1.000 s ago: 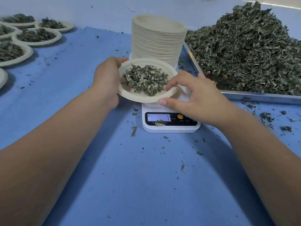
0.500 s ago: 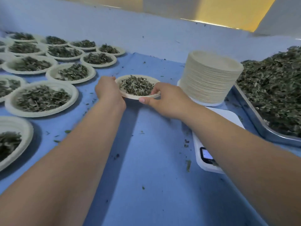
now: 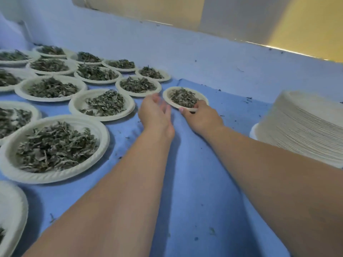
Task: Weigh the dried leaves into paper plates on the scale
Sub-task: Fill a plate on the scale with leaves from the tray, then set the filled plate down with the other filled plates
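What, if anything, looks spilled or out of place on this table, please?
Only small things: loose leaf crumbs lie scattered on the blue cloth. The plate that the right hand pinches looks level, beside the filled plates.

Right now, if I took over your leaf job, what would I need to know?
Hands: left hand open beside the end plate; right hand pinches its near rim.
The plate looks set down on the blue cloth, right of the filled plates.
Done: many plates filled.
Left: let go, take an empty from the stack, weigh the next portion. The scale is out of view.
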Action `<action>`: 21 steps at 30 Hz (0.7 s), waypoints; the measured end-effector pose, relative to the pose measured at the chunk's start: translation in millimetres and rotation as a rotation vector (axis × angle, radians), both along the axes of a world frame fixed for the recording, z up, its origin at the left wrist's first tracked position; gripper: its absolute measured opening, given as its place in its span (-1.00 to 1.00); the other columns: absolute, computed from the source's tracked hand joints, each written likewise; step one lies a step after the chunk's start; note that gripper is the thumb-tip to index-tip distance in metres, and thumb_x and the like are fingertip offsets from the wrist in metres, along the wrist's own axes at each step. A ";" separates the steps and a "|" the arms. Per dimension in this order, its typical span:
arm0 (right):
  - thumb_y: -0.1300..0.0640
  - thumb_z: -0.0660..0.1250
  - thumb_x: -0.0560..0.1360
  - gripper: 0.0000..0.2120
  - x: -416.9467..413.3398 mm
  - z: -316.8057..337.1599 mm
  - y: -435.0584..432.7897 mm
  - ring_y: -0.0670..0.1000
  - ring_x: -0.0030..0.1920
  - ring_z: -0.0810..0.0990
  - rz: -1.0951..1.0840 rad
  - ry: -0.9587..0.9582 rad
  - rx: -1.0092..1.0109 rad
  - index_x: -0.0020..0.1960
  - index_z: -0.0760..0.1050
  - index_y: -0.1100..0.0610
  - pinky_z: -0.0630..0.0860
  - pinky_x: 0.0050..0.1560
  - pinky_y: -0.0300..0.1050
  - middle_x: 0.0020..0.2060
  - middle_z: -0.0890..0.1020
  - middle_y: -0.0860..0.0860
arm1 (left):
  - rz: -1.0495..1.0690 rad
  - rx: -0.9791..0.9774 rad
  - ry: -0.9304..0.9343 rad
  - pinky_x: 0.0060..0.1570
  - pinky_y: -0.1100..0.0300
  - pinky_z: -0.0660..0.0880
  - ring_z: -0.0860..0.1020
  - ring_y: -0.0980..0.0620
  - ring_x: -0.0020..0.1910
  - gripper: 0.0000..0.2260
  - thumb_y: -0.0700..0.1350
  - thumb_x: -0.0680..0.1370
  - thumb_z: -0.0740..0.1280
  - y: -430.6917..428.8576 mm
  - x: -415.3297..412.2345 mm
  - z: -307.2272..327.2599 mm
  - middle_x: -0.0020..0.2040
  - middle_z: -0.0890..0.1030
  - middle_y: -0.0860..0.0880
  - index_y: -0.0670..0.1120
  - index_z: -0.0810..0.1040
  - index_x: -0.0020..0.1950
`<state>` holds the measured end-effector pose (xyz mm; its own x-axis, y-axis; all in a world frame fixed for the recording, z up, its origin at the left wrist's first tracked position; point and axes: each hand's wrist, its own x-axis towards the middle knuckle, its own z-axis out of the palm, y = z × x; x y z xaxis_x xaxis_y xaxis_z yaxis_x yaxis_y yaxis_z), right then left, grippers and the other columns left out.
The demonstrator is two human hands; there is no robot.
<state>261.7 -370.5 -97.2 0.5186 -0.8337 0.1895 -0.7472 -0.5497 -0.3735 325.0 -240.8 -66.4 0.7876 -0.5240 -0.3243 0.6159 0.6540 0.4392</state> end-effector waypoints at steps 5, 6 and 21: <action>-0.45 0.14 0.49 -0.22 45.8 -1.7 -45.6 0.23 0.40 0.42 -0.095 -0.008 0.027 0.50 0.24 0.06 0.38 0.35 0.16 0.39 0.47 0.14 | -0.184 -0.221 0.076 0.44 -0.06 0.43 0.51 -0.20 0.39 -0.72 -0.11 0.68 0.16 -0.8 9.3 -6.5 0.33 0.56 -0.25 -0.24 0.57 0.18; -0.44 0.13 0.48 -0.21 52.9 -1.0 -52.6 0.23 0.41 0.40 -0.102 -0.005 0.035 0.52 0.22 0.06 0.36 0.37 0.16 0.41 0.46 0.15 | -0.203 -0.249 0.083 0.43 -0.06 0.45 0.52 -0.21 0.38 -0.70 -0.10 0.67 0.16 -1.6 9.7 -8.0 0.32 0.57 -0.26 -0.25 0.57 0.21; -0.38 0.15 0.52 -0.20 97.4 0.6 -120.6 0.28 0.43 0.37 -0.135 -0.013 0.062 0.53 0.14 0.14 0.31 0.42 0.21 0.43 0.41 0.20 | -0.258 -0.242 0.144 0.39 -0.07 0.49 0.61 -0.20 0.28 -0.68 -0.12 0.66 0.16 -7.2 1.5 -9.2 0.22 0.66 -0.25 -0.26 0.58 0.26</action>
<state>359.1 -491.1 -96.6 0.3992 -0.9059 0.1415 -0.8073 -0.4205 -0.4141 326.5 -247.9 -75.5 0.5750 -0.7742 -0.2647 0.8182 0.5435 0.1877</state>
